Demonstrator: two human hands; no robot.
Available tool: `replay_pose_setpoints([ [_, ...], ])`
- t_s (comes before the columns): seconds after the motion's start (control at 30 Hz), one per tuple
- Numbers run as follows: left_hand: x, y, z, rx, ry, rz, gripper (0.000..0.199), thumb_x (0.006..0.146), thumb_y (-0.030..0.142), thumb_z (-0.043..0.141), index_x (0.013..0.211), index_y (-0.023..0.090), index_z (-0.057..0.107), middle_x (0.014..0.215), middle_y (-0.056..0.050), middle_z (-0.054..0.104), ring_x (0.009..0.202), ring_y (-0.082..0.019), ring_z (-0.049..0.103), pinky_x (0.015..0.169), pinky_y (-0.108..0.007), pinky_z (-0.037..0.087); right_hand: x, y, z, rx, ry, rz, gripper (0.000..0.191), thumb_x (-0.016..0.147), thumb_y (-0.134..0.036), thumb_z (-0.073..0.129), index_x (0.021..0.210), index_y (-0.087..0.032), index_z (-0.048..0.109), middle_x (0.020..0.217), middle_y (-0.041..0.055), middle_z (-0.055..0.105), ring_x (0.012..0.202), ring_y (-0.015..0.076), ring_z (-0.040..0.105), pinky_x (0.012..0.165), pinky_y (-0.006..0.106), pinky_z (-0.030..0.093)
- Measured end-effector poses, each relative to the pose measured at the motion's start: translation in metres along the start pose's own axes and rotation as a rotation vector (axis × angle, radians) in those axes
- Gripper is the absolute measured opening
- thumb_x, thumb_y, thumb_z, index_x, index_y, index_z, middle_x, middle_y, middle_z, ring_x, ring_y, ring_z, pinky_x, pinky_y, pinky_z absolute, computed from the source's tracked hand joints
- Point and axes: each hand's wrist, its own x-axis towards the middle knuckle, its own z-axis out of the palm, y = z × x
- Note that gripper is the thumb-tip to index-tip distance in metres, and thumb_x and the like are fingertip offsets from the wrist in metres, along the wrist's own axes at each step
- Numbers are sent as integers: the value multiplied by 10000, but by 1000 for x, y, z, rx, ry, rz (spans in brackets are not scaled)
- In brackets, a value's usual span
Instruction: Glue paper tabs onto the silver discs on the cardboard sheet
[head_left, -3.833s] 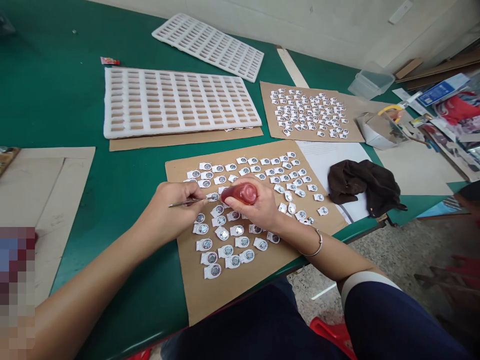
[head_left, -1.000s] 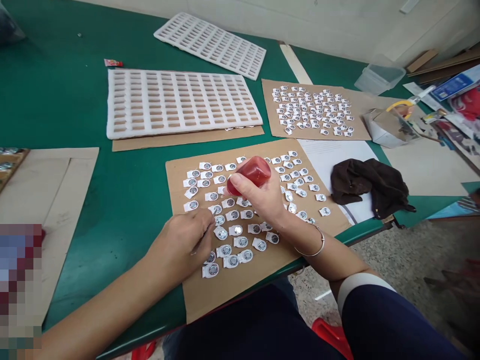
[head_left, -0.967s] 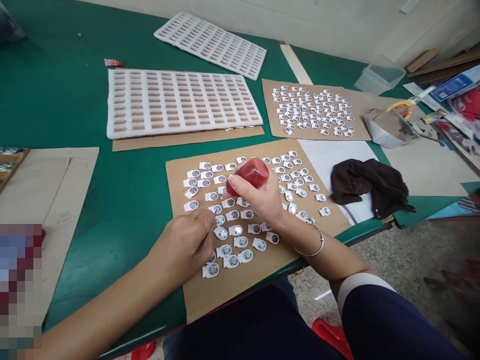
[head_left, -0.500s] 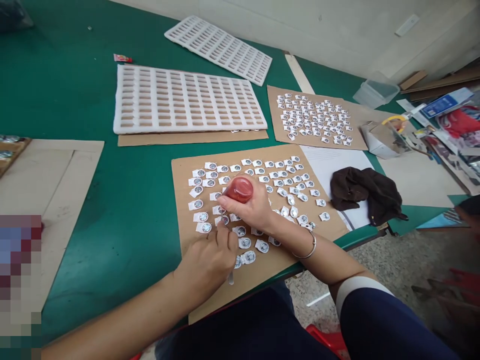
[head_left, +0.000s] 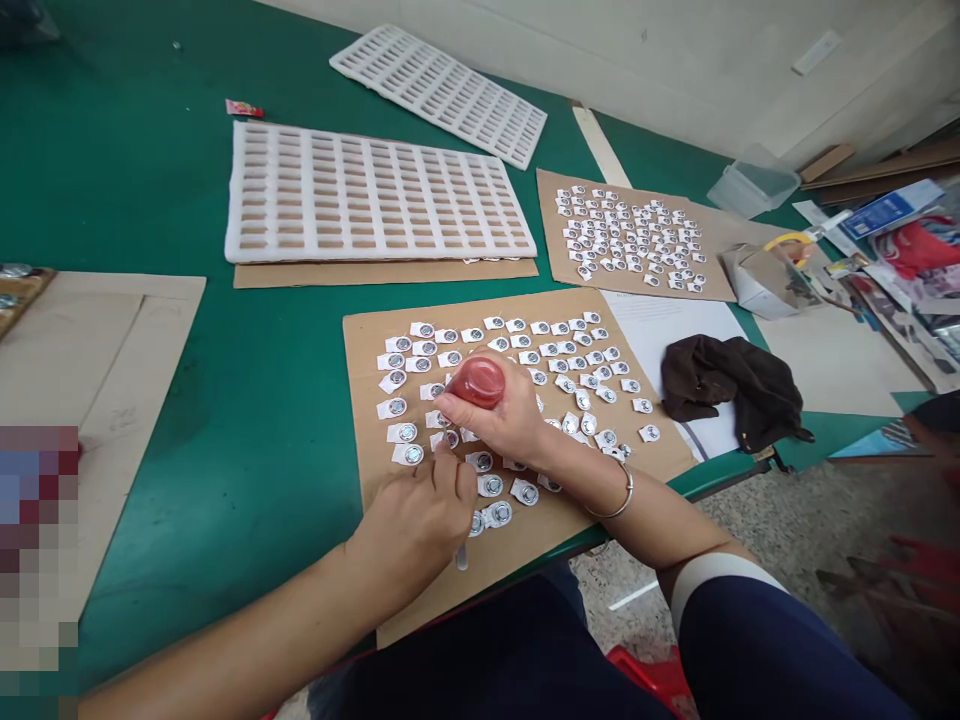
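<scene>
My right hand [head_left: 510, 410] is wrapped round a red squeeze bottle [head_left: 480, 382], its rounded base up and its narrow tip pointing down at a small round metal piece on a white tab [head_left: 448, 438]. The index finger of my left hand [head_left: 420, 520] reaches to that same piece. The other left fingers are curled in, and the end of a slim metal tool [head_left: 462, 556] sticks out below them; its other end is hidden. Under both hands lies a cardboard sheet [head_left: 427, 600] bearing rows of similar pieces [head_left: 499, 514], some covered by my hands.
Behind the sheet is a white slotted foam tray [head_left: 231, 200] on cardboard, with another foam tray [head_left: 536, 140] farther back. A second cardboard sheet [head_left: 551, 240] with many pieces lies back right. To the right are a brown cloth [head_left: 765, 385], paper [head_left: 675, 315] and a clear plastic box [head_left: 754, 185].
Both hands keep nearly the same pose, with the bottle tip at the same piece. The bottle's base has shifted very slightly left. The view has moved a little.
</scene>
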Motion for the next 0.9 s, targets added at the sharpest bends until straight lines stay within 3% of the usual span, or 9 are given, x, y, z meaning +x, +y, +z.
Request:
replay_pose_setpoints([
  [0.9,-1,-1,-2,-58,-73,-10,292,723,-76,391,712,128,600,692,-115,664,494,-221,607,413,-320,511,0,4,3,8,44,-83,306,726,-448,748,835,-220,575,787,-2,622,717,141,588,705,312,517],
])
